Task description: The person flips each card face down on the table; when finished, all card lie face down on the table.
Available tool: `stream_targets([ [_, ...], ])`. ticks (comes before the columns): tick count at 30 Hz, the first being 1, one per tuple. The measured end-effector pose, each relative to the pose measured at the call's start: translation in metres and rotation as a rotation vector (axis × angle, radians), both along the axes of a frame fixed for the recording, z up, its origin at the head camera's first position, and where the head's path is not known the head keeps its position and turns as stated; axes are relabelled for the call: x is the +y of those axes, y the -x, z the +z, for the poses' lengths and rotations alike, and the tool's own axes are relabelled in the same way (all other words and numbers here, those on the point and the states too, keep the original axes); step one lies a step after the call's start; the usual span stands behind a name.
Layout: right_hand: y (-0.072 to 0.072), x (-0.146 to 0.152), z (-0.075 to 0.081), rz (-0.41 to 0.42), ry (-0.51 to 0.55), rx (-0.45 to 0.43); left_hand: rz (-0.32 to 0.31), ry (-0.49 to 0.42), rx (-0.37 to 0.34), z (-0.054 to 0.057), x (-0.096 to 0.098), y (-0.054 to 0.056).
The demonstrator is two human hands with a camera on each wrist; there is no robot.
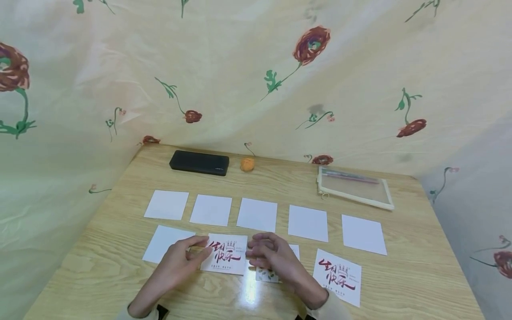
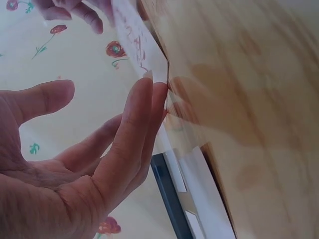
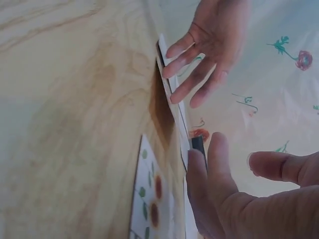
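A square white card with red Chinese lettering [image 1: 225, 262] lies in the front row, between the two hands. My left hand [image 1: 178, 264] is at its left edge; in the left wrist view the extended fingertips touch the card [image 2: 153, 59] while the thumb stays apart. At the card's right edge, my right hand [image 1: 280, 260] hovers with loosely bent fingers and nothing between them. Partly hidden under that hand is a card with a leaf and flower print [image 1: 266, 275]; orange flowers show on the card [image 3: 152, 196] in the right wrist view.
Several blank white cards [image 1: 257, 214] form a back row. Another blank card [image 1: 166, 238] lies left, a matching lettered card [image 1: 350, 271] right. Behind are a black case [image 1: 199, 162], a small orange ball [image 1: 247, 164] and a clear zip pouch [image 1: 356, 189] with pens, before a flowered curtain.
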State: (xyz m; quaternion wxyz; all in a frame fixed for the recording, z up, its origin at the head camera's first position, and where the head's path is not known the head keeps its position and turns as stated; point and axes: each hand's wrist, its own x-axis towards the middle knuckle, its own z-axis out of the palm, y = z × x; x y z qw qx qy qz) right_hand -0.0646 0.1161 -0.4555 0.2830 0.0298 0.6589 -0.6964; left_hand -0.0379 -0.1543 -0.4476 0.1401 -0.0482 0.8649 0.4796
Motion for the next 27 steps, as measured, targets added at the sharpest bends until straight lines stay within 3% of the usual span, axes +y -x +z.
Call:
stream_targets([
  [3,0.004,0.001,0.002,0.010,-0.007,0.003,-0.005,0.011,0.007,0.000,0.003,-0.001],
  [13,0.011,-0.008,0.000,0.070,0.047,0.046,-0.113,0.001,0.043,0.003,0.013,-0.003],
  [17,0.013,-0.013,-0.003,0.106,0.024,0.084,-0.162,-0.012,0.027,0.005,0.019,-0.001],
  [27,0.010,-0.024,-0.007,0.187,-0.024,0.119,-0.263,-0.146,0.017,0.002,0.028,-0.002],
])
